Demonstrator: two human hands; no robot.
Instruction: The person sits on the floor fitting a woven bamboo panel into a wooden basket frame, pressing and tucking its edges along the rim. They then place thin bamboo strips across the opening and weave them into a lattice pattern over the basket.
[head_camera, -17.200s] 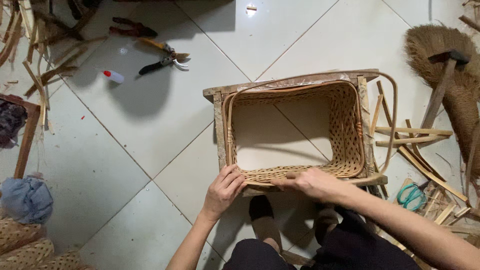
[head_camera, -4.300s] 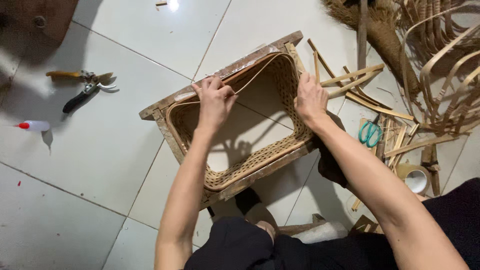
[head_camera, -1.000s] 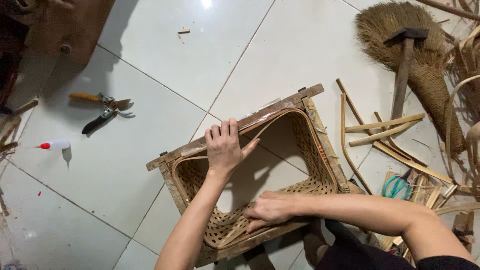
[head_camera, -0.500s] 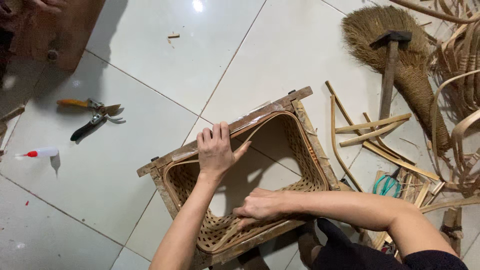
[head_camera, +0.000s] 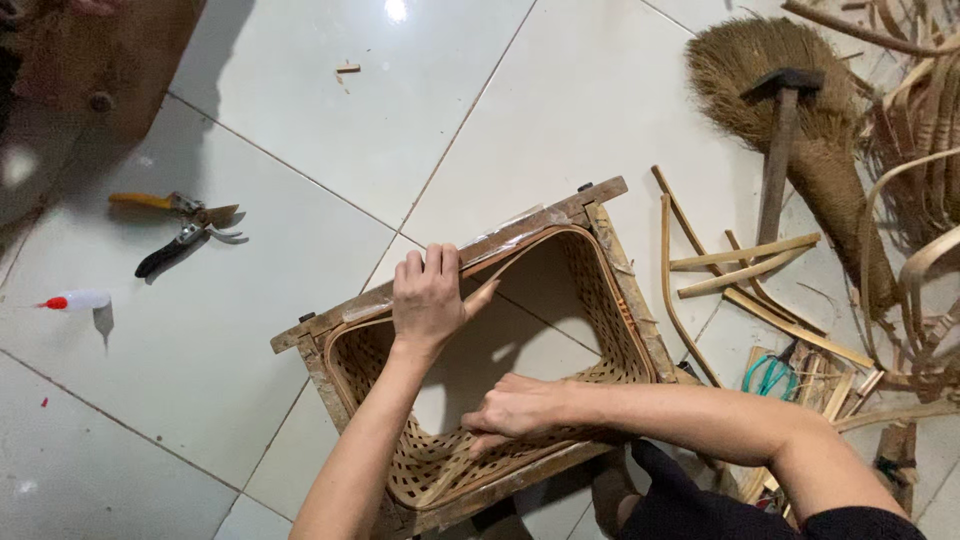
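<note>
We keep our left hand (head_camera: 428, 297) clamped over the far rim of the woven rattan basket (head_camera: 600, 320) inside its wooden frame (head_camera: 545, 222), while our right hand (head_camera: 515, 408), fingers curled, presses the near rim evenly.

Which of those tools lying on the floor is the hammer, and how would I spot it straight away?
Look to the upper right of the wooden frame that both hands grip, where a brown straw broom lies on the white tiles. The hammer rests right across its bristles, dark head at the top and wooden handle pointing down. The bamboo strips below it are thin and pale, with no head.
</note>
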